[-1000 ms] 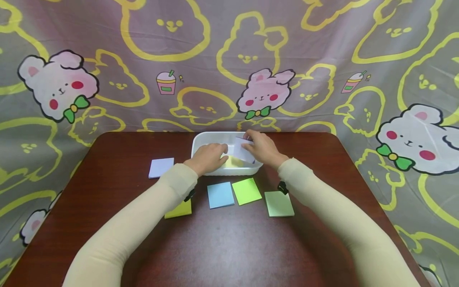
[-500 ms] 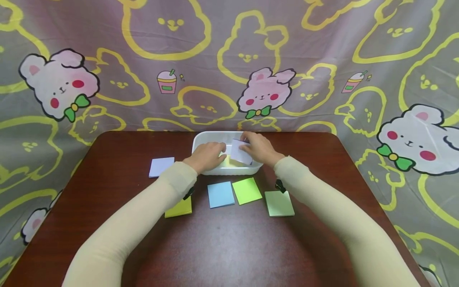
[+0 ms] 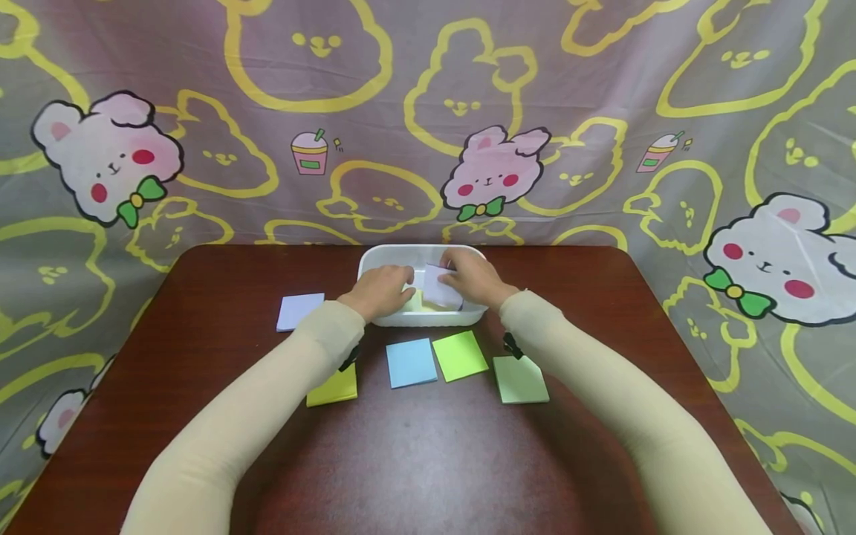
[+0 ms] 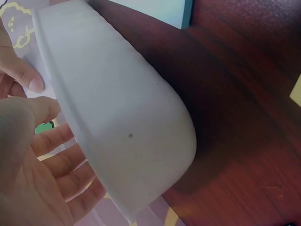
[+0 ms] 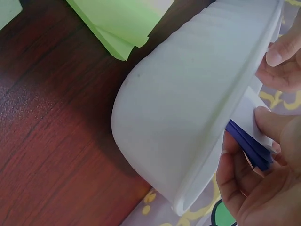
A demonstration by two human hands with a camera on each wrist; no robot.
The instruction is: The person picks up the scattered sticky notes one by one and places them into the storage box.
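Big grey and pink cloth (image 3: 374, 134) with bunnies and yellow shapes hangs at the back. In front of it is a shiny brown table (image 3: 441, 461). Two long cream sleeves (image 3: 247, 423) reach over it to a white tub (image 3: 428, 319) at the far edge. Both hands are at the tub. The left hand (image 3: 383, 288) is over its left side, with loose fingers and a wide grip. The right hand (image 3: 471, 276) pinches a light purple pad (image 3: 438, 288), thumb in front and fingers behind. That pad is tilted inside the tub, near something pale yellow (image 3: 416, 301). Five more pads lie on the table: a lilac one (image 3: 299, 312) on the left, a yellow one (image 3: 337, 388) partly under the left sleeve, a blue one (image 3: 411, 364) just beside a lime one (image 3: 461, 355), and a pale green one (image 3: 521, 382) on the right.
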